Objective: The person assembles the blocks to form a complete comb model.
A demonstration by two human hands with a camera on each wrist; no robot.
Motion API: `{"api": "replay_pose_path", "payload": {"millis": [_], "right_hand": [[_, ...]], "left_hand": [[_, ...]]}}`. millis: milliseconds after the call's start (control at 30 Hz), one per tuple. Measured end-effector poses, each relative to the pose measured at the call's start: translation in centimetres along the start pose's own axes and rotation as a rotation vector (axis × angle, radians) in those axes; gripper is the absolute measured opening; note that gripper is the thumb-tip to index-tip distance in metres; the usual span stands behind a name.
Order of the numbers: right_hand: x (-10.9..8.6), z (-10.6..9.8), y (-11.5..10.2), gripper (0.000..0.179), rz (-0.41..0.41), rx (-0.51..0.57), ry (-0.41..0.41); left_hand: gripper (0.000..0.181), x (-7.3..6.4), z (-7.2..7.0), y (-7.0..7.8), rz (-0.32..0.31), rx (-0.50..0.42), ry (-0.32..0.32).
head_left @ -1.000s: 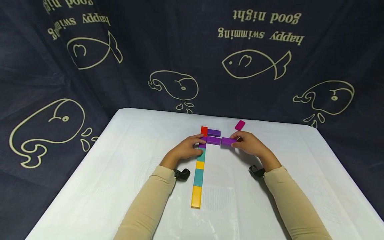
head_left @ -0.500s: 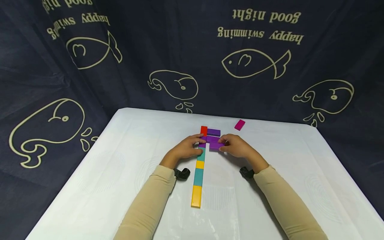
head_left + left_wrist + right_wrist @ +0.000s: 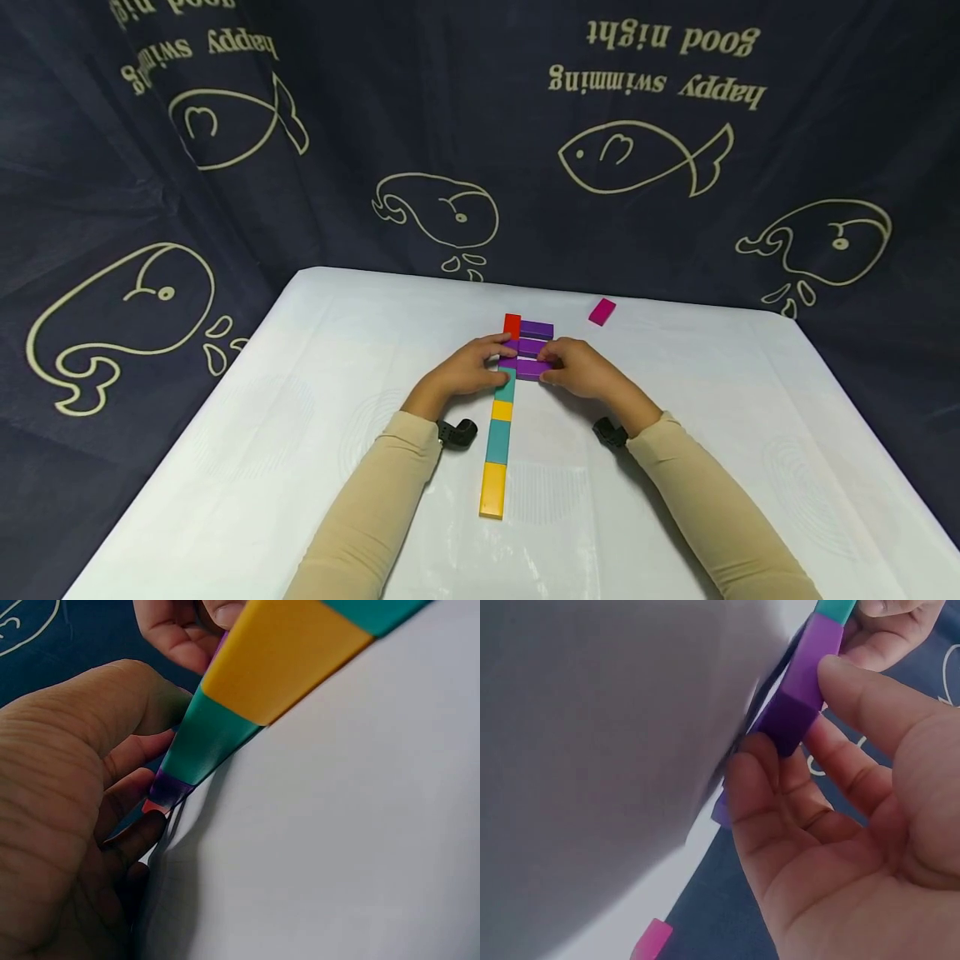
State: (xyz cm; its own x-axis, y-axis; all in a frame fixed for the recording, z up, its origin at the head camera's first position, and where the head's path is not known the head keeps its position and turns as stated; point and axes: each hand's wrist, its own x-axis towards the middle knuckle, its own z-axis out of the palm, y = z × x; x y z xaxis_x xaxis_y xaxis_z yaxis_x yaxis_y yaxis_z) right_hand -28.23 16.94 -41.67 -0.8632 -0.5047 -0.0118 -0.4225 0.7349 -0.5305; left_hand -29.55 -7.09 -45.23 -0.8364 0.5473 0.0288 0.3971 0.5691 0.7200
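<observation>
My right hand (image 3: 581, 367) pinches the right end of a purple block (image 3: 529, 367) between thumb and fingers. The block's left end meets a straight column of coloured blocks lying on the white table. Two other purple blocks, an upper one (image 3: 537, 329) and a middle one (image 3: 531, 346), stick out rightward from the same column. Along its far part my left hand (image 3: 468, 368) rests with spread fingers, thumb at a teal block (image 3: 503, 392) and fingertips over a purple one near the red block (image 3: 512, 326). In the left wrist view its fingers lie beside the column.
Nearer to me the column runs on through a small yellow block (image 3: 502, 410), another teal block (image 3: 498, 442) and a long yellow block (image 3: 492, 490). A magenta block (image 3: 602, 312) lies apart near the table's back edge. Behind hangs a dark cloth (image 3: 525, 250) with fish drawings.
My right hand has carried the purple block leftward and toward me, from the middle purple block's right end to the column's side below it. My left hand has stayed in place.
</observation>
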Motion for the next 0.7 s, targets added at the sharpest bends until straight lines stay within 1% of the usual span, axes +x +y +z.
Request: {"api": "replay_pose_path", "payload": {"millis": [167,333,700], "right_hand": [[0.01,0.12,-0.18,0.019,0.000,-0.024,0.008],[0.01,0.23,-0.25,0.021,0.007,-0.032,0.016],[0.01,0.43,-0.19,0.021,-0.014,-0.051,0.041]], "left_hand": [[0.047,0.18,0.07,-0.24,-0.005,0.008,-0.005],[0.048,0.26,0.13,-0.37,-0.006,-0.002,-0.004],[0.048,0.18,0.08,-0.14,-0.011,-0.007,-0.002]]}}
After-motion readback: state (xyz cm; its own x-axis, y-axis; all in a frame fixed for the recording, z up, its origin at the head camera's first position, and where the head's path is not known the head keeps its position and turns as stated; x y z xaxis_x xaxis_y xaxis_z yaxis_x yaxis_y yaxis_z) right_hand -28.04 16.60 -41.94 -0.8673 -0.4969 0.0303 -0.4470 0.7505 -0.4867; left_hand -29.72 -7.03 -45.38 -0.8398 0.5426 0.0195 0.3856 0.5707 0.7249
